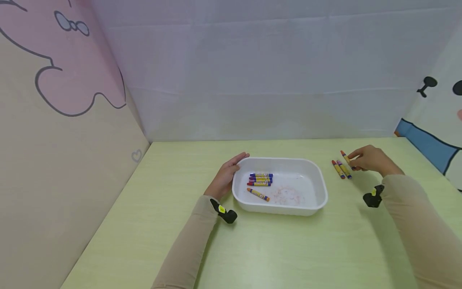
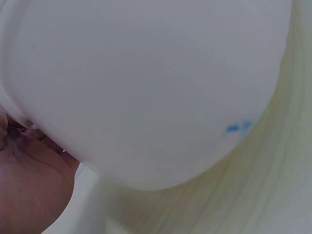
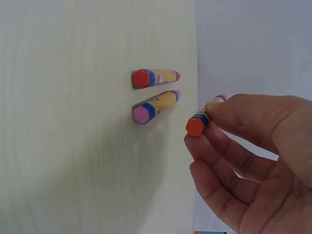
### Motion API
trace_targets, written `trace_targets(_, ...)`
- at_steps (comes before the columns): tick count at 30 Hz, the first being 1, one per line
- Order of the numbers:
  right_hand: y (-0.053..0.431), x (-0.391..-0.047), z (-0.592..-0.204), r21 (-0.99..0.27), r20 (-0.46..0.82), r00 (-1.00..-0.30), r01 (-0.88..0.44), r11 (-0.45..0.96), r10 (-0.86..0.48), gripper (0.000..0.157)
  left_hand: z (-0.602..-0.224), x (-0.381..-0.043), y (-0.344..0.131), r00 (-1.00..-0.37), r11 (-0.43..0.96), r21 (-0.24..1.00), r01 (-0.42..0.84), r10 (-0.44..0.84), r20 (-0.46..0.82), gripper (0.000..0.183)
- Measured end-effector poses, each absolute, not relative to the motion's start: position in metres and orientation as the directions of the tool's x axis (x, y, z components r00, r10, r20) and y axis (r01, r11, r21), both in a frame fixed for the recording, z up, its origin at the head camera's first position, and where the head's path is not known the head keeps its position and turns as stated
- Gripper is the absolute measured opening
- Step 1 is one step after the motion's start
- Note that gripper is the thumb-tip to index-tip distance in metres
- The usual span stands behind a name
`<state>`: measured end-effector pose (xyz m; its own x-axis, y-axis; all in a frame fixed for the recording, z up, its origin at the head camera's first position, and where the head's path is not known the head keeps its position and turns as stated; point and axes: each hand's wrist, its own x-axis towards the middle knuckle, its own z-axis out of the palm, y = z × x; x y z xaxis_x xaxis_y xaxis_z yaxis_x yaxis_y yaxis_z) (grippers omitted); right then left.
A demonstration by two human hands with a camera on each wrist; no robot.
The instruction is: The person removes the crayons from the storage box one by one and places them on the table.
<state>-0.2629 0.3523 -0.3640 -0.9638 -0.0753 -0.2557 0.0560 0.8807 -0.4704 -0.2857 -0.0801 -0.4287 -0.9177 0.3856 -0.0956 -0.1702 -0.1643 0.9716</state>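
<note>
My right hand (image 1: 369, 158) pinches an orange crayon (image 3: 199, 120) between thumb and fingertips, above the table. Beside it, a red crayon (image 3: 157, 78) and a pink-purple crayon (image 3: 157, 106) lie side by side on the tabletop. My left hand (image 1: 224, 178) grips the left edge of a white plastic tray (image 1: 317, 196), thumb at the rim and fingers along the outside. Inside the tray, several crayons with dark and red tips (image 1: 260, 180) lie in a close row, and another orange crayon (image 1: 258, 194) lies at a slant in front. The left wrist view shows mostly the tray's outer wall (image 2: 146, 97).
The tray stands on a pale green-yellow table (image 1: 281, 249). A white cloth wall (image 1: 274, 80) rises behind the table's far edge. Cartoon-printed panels stand at the left (image 1: 72, 140) and right. Faint crayon marks show on the tray floor.
</note>
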Motion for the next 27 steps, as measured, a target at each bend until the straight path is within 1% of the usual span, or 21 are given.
trace_targets(10, 0.362, -0.257, -0.38, -0.482, -0.305, -0.95, 0.095, 0.871, -0.065, 0.049, -0.429, -0.286, -0.079, -0.919, -0.166, 0.97, -0.179, 0.381, -0.104, 0.05)
trace_targets(20, 0.362, -0.258, -0.384, -0.495, -0.358, -0.933, 0.151, 0.856, -0.042, 0.049, -0.429, -0.285, -0.08, -0.917, -0.156, 0.971, -0.18, 0.384, -0.108, 0.049)
trace_targets(27, 0.363, -0.257, -0.376, -0.456, -0.331, -0.943, 0.126, 0.881, -0.037, 0.047, -0.43, -0.286, -0.08, -0.917, -0.15, 0.972, -0.183, 0.383, -0.113, 0.049)
